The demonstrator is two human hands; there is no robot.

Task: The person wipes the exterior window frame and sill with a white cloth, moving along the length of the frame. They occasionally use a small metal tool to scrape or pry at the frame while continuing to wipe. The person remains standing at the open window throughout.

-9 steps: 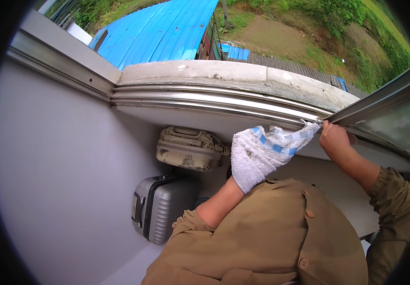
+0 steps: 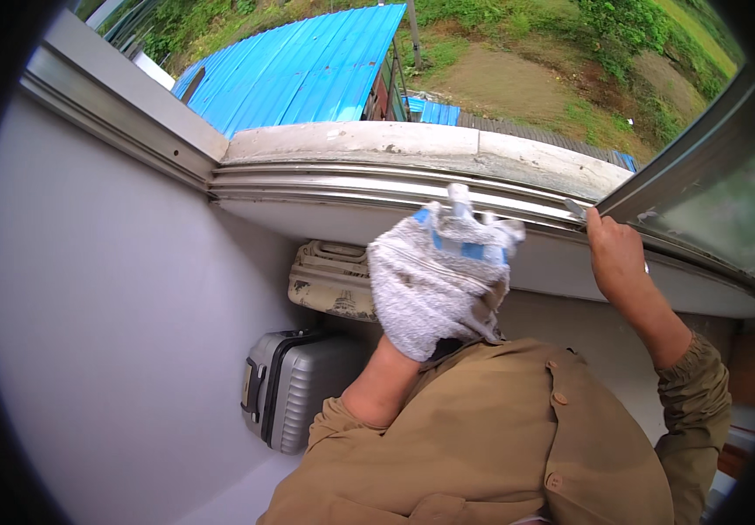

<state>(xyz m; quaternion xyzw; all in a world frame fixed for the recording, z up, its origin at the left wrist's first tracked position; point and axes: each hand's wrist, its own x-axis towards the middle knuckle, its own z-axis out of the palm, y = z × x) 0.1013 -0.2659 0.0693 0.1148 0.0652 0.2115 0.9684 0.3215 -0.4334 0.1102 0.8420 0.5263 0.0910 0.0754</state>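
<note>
A white terry towel (image 2: 426, 284) with blue checks and grey smudges wraps my left hand (image 2: 399, 341) down to the wrist. Bunched folds at its top hide my fingers, which hold it from inside. The towel is in front of the silvery window track (image 2: 342, 185), left of my right hand. My right hand (image 2: 615, 254) is closed around a slim metal tool (image 2: 575, 209), whose flat rounded tip pokes out toward the track. Most of that tool is inside the fist, so its kind does not show. Just beyond that hand stands the framed window pane (image 2: 710, 188).
A pale concrete ledge (image 2: 351, 140) runs outside the track, with a blue metal roof (image 2: 294, 70) lower down. Below the sill, a cream patterned case (image 2: 329, 284) and a grey ribbed suitcase (image 2: 307, 385) stand by the left wall (image 2: 106, 289).
My left hand and the towel have moved left, away from the right hand and the window frame's corner. My right hand has lifted slightly, and the metal tool's tip now shows clearly.
</note>
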